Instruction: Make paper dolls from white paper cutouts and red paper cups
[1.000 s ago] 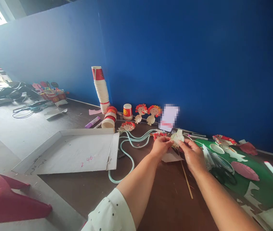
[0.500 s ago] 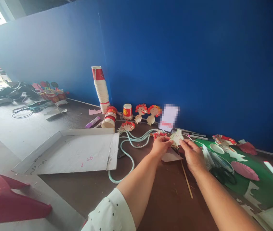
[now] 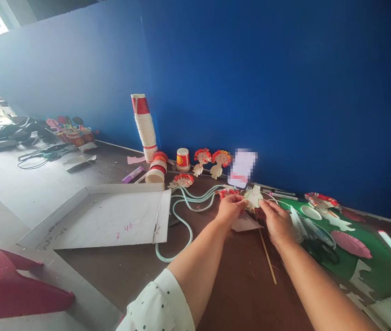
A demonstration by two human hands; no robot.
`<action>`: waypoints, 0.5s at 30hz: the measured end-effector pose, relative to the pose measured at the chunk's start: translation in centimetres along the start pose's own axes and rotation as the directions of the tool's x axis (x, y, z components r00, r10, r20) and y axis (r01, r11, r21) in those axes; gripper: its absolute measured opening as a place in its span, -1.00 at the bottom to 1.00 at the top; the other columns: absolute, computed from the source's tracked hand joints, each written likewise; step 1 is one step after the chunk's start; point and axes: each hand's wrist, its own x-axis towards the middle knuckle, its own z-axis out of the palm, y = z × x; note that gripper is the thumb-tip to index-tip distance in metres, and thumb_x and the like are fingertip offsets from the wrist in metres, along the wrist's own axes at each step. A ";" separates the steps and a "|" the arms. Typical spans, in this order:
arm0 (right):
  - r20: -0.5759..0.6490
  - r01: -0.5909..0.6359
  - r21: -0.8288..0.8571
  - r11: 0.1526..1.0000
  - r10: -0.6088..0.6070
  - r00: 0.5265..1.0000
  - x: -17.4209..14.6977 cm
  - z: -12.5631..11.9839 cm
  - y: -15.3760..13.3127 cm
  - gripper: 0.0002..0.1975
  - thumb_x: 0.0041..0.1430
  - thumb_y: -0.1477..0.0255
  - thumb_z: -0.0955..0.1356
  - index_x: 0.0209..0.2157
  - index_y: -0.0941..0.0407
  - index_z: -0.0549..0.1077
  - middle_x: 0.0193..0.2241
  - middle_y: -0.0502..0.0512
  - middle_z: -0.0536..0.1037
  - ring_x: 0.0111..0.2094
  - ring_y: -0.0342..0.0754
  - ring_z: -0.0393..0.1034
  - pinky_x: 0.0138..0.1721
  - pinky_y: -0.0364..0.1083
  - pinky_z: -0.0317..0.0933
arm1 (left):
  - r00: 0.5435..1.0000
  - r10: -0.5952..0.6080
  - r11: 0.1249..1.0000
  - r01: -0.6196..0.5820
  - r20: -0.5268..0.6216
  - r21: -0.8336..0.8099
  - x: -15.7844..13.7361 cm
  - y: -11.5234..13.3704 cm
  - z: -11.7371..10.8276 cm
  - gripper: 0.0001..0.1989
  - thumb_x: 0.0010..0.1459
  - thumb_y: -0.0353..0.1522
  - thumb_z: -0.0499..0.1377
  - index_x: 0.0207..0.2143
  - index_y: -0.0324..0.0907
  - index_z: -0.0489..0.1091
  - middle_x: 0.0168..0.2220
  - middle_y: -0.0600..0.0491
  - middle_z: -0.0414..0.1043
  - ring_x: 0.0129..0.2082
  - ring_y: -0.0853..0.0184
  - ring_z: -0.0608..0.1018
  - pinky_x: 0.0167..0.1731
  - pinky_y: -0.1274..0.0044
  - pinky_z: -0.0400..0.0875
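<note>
Between my two hands is a small cream paper cutout (image 3: 253,196), shaped like a doll's body with a narrow neck and drawn lines on it. My left hand (image 3: 231,209) pinches its left edge between thumb and fingers. On the other side, my right hand (image 3: 278,220) has its thumb and fingers closed at the right edge. Just behind my left fingers lies a doll head with red paper fringe (image 3: 228,193). Beneath the hands are a scrap of pale paper (image 3: 245,223) and a thin wooden stick (image 3: 267,257).
Two fringed paper dolls (image 3: 220,164) lean at the blue wall near stacked paper cups (image 3: 145,131). A shallow white box lid (image 3: 112,216) lies left, beside pale blue tubing (image 3: 190,234). Right, a green mat (image 3: 384,257) carries scissors (image 3: 319,250) and paper pieces. A red stool (image 3: 16,285) stands lower left.
My right thumb has slid outward from the cutout's face to its right edge, so more of the cutout shows. The left hand stays nearly still.
</note>
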 end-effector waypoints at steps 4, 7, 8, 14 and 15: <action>0.000 -0.006 -0.004 1.000 0.006 1.000 0.2 0.0 0.3 -0.67 -0.11 0.12 0.48 -0.35 0.04 0.60 -0.50 0.05 0.61 -0.46 0.07 0.50 -0.43 0.01 0.39 | 1.000 -0.006 1.000 0.007 -0.008 0.015 0.0 0.0 0.0 -0.81 -0.03 -0.34 0.34 -0.51 -0.23 0.39 -0.61 0.16 0.29 -0.63 0.52 0.29 -0.55 0.62 0.19; 0.004 -0.007 -0.018 1.000 0.007 1.000 0.3 -0.1 0.4 -0.67 -0.10 0.12 0.47 -0.34 0.04 0.61 -0.51 0.06 0.61 -0.44 0.08 0.50 -0.41 0.03 0.39 | 1.000 0.008 1.000 -0.008 -0.027 0.029 0.2 -0.2 0.0 -0.81 -0.02 -0.35 0.33 -0.52 -0.22 0.37 -0.63 0.17 0.28 -0.66 0.53 0.28 -0.58 0.62 0.17; 0.005 -0.006 -0.022 1.000 0.007 1.000 0.3 -0.1 0.4 -0.67 -0.10 0.12 0.47 -0.34 0.04 0.61 -0.51 0.06 0.61 -0.44 0.09 0.50 -0.41 0.03 0.39 | 0.999 0.015 0.999 -0.014 -0.032 0.030 0.2 -0.2 -0.1 -0.81 -0.02 -0.36 0.33 -0.52 -0.23 0.37 -0.63 0.17 0.28 -0.66 0.53 0.29 -0.57 0.62 0.19; 0.007 -0.010 -0.031 0.999 0.011 1.000 0.2 0.0 0.3 -0.72 -0.08 0.12 0.47 -0.36 0.00 0.61 -0.50 0.04 0.61 -0.44 0.08 0.49 -0.41 0.03 0.39 | 0.999 0.024 0.998 -0.021 -0.047 0.063 0.2 -0.3 0.0 -0.80 -0.02 -0.35 0.33 -0.53 -0.22 0.36 -0.63 0.16 0.30 -0.66 0.52 0.30 -0.57 0.63 0.21; 0.010 -0.009 -0.041 0.999 0.009 1.000 0.1 0.1 0.2 -0.71 -0.09 0.11 0.48 -0.36 0.00 0.61 -0.50 0.04 0.61 -0.44 0.07 0.49 -0.42 0.01 0.38 | 0.999 0.023 0.998 -0.020 -0.047 0.066 0.2 -0.2 0.0 -0.80 -0.02 -0.35 0.33 -0.53 -0.21 0.35 -0.63 0.16 0.30 -0.67 0.52 0.29 -0.59 0.63 0.19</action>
